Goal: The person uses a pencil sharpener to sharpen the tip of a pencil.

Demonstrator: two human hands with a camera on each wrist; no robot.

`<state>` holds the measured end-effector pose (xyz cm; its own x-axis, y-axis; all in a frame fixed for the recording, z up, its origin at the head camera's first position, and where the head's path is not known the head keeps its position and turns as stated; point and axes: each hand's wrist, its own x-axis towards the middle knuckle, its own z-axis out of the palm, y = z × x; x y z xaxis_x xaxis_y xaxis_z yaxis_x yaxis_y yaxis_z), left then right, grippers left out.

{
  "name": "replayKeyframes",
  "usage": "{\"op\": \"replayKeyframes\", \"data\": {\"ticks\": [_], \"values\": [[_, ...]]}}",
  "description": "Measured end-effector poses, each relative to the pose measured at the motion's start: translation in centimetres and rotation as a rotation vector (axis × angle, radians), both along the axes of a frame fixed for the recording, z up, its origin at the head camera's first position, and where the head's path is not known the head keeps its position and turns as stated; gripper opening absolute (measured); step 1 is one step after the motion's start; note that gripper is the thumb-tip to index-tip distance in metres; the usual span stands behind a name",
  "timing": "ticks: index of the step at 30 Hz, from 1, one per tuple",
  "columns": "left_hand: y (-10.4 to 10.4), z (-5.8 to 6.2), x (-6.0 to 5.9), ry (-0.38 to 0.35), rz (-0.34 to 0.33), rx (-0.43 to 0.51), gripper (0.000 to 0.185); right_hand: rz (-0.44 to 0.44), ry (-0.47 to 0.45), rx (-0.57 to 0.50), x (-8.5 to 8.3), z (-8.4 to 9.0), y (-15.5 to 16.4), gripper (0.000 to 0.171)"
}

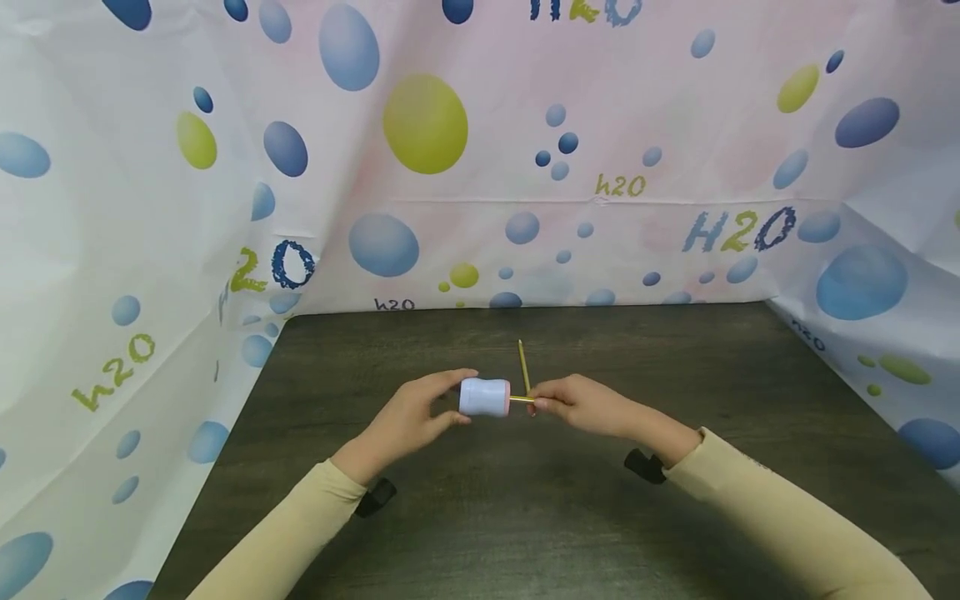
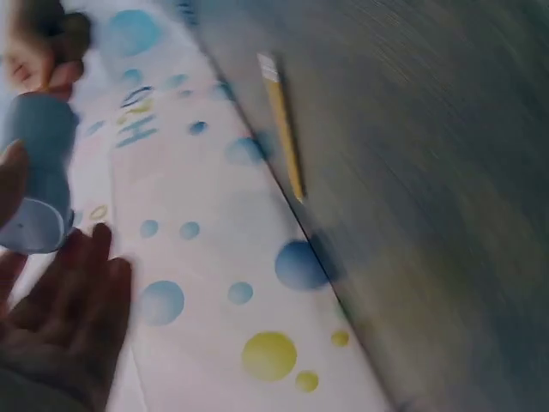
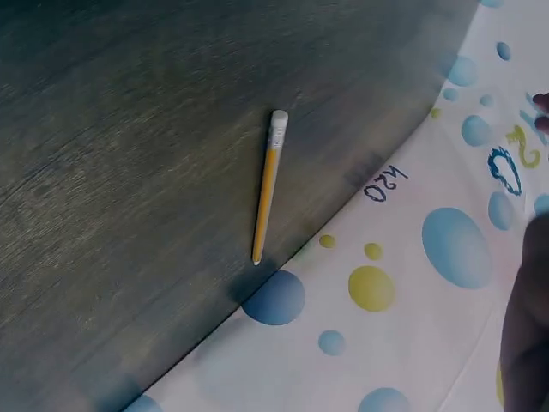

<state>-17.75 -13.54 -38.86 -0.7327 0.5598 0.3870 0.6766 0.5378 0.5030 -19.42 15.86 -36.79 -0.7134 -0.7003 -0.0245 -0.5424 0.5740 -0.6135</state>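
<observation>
- Left hand (image 1: 416, 417) is gripping the sharpener (image 1: 484, 397), fingers curled over its top and thumb under it; it is holding the pale blue body on its side just above the table (image 1: 465, 517), pink-rimmed end facing right
- Right hand (image 1: 581, 403) is pinching a pencil (image 1: 521, 400) between fingertips and thumb; the pencil is lying level, its far end meeting the pink-rimmed end of the sharpener; how deep it is sitting inside cannot be told
- Both hands are hovering near the middle of the table, close together, with only the short visible stretch of pencil between them
- Second pencil (image 1: 523, 365) is lying loose on the table just behind the hands, pointing away from the person; the right wrist view is showing it whole, yellow with a white eraser end, near the table's back edge
- Left wrist view is blurred; the sharpener is showing at its left edge with fingers around it
- Curtain (image 1: 525, 167) printed with blue and yellow bubbles is standing around the table on three sides; cream sleeves are covering both forearms
</observation>
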Motion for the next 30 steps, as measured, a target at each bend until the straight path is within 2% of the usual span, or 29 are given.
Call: {"op": "replayKeyframes", "data": {"ticks": [2, 5, 7, 9, 11, 12, 14, 16, 19, 21, 23, 25, 26, 28, 30], "values": [[-0.4, 0.1, -0.3, -0.238, -0.01, 0.112, 0.071, 0.009, 0.183, 0.057, 0.3, -0.1, -0.1, 0.024], [-1.0, 0.4, -0.7, -0.616, 0.028, 0.303, 0.068, 0.01, 0.495, 0.127, 0.7, -0.4, -0.1, 0.021], [-1.2, 0.6, -1.0, -0.81, 0.045, 0.381, 0.068, 0.01, 0.674, 0.148, 0.8, -0.7, 0.0, 0.019], [-1.3, 0.7, -1.1, -0.966, 0.026, 0.406, 0.079, 0.027, 0.8, 0.147, 0.9, -0.9, 0.1, 0.018], [-1.2, 0.6, -1.1, -1.082, -0.034, 0.396, 0.088, 0.059, 0.904, 0.139, 0.9, -1.1, 0.1, 0.021], [-1.1, 0.6, -1.1, -1.121, -0.067, 0.39, 0.091, 0.075, 0.951, 0.139, 0.8, -1.2, 0.1, 0.023], [-0.9, 0.4, -0.9, -1.152, -0.124, 0.386, 0.092, 0.101, 1.026, 0.148, 0.8, -1.3, 0.2, 0.028], [-0.6, 0.2, -0.8, -1.122, -0.142, 0.386, 0.092, 0.113, 1.068, 0.157, 0.7, -1.5, 0.2, 0.031], [-0.4, 0.0, -0.8, -1.02, -0.113, 0.385, 0.095, 0.114, 1.08, 0.163, 0.6, -1.6, 0.3, 0.033], [-0.2, -0.1, -0.7, -0.939, -0.075, 0.365, 0.087, 0.106, 1.068, 0.165, 0.6, -1.5, 0.3, 0.032], [0.0, -0.1, -0.7, -0.827, -0.045, 0.322, 0.075, 0.092, 1.026, 0.174, 0.7, -1.4, 0.3, 0.029], [0.3, 0.0, -0.5, -0.67, -0.02, 0.25, 0.062, 0.084, 0.903, 0.181, 0.8, -1.3, 0.2, 0.023], [0.4, 0.1, -0.4, -0.556, -0.017, 0.197, 0.056, 0.077, 0.808, 0.182, 0.9, -1.1, 0.1, 0.018], [0.5, 0.1, -0.2, -0.287, -0.018, 0.073, 0.052, 0.063, 0.578, 0.149, 0.8, -1.0, 0.0, 0.012], [0.5, 0.2, 0.1, -0.028, -0.012, -0.018, 0.053, 0.035, 0.31, 0.085, 0.7, -0.8, -0.1, 0.015]]}}
